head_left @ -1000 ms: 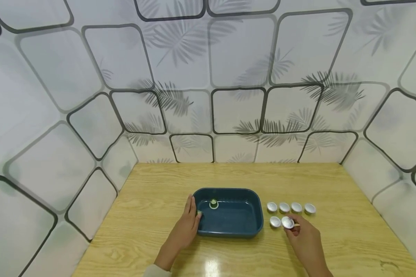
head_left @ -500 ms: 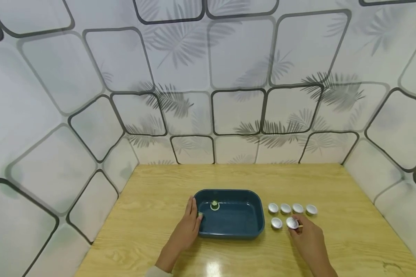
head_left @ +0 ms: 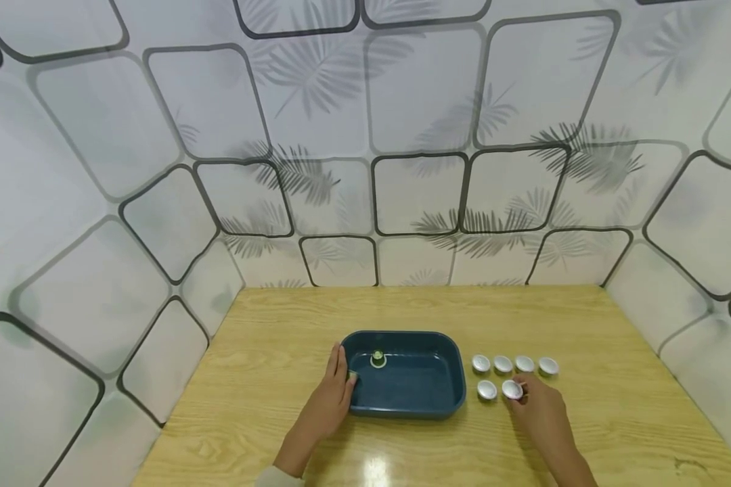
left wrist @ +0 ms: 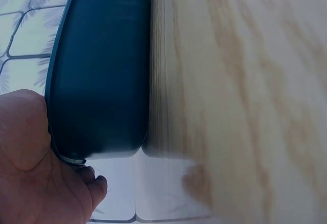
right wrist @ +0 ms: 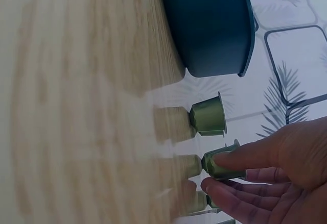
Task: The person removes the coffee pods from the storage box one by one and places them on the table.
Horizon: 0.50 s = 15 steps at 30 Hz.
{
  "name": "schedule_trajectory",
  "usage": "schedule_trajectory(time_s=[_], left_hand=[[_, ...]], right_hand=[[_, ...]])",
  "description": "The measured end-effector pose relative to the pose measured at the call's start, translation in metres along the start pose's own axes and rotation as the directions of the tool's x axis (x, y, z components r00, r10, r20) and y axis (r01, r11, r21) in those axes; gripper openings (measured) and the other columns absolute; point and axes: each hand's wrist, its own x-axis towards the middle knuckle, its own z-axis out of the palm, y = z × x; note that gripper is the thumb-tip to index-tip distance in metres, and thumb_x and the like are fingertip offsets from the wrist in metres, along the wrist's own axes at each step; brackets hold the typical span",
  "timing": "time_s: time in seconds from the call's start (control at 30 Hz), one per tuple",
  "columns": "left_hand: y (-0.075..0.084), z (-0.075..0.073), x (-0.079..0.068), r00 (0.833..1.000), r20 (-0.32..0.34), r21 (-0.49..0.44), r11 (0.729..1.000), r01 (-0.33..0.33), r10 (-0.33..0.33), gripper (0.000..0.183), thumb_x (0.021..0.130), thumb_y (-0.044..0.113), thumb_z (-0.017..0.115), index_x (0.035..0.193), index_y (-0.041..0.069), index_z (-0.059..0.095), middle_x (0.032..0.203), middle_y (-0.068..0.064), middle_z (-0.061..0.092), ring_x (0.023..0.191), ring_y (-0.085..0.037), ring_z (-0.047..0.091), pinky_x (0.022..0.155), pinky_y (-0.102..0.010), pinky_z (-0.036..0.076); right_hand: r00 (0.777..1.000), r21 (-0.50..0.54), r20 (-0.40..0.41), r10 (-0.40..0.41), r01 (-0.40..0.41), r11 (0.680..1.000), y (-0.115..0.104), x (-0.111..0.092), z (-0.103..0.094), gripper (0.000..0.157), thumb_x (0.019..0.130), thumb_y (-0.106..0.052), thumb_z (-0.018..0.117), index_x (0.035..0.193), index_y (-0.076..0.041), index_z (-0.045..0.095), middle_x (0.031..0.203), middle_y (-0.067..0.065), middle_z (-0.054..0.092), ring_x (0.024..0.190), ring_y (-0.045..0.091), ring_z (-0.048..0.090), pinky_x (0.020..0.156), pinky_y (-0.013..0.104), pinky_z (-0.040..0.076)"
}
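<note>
Right of centre on the worktop (head_left: 250, 379), head view: wide wood runs from the back row of four capsules (head_left: 524, 364) to the right edge; we note a narrow strip between row and blue tray (head_left: 402, 412). Our right hand (head_left: 543, 409) pinches the front-right capsule (head_left: 512, 389), silver lid up; its neighbour (head_left: 486, 390) sits just left, apart. Our left hand (head_left: 327, 400) grips the tray's left wall.

Left wrist: we see the palm against the rim.

Right wrist: thumb and fingers pinch the capsule's glossy green body, narrow end down.
</note>
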Motion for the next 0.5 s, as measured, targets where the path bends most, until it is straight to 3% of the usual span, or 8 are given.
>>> schedule_trajectory(time_s=[0.23,0.5], left_hand=[[-0.0012,0.0023,0.0021,1.000,-0.009,0.004,1.000,-0.016,0.016,0.062,0.111,0.019,0.041,0.156,-0.014,0.013,0.165,-0.031,0.006,0.147,-0.044,0.028,0.109,-0.054,0.040],[-0.0028,0.0031,0.0015,1.000,-0.005,0.008,1.000,0.005,-0.005,0.062,0.111,0.019,0.040,0.156,-0.014,0.013,0.166,-0.029,0.005,0.146,-0.043,0.032,0.108,-0.052,0.042]], right_hand=[[0.999,-0.018,0.039,0.020,-0.019,1.000,0.0049,0.0022,0.0014,0.017,0.083,0.002,0.077,0.097,0.006,0.066,0.082,0.011,0.071,0.074,0.027,0.068,0.064,0.042,0.055],[0.999,-0.013,0.046,0.014,-0.014,1.000,0.0065,0.0038,0.0038,0.020,0.082,0.001,0.078,0.096,0.004,0.065,0.081,0.010,0.071,0.071,0.023,0.065,0.061,0.039,0.052]])
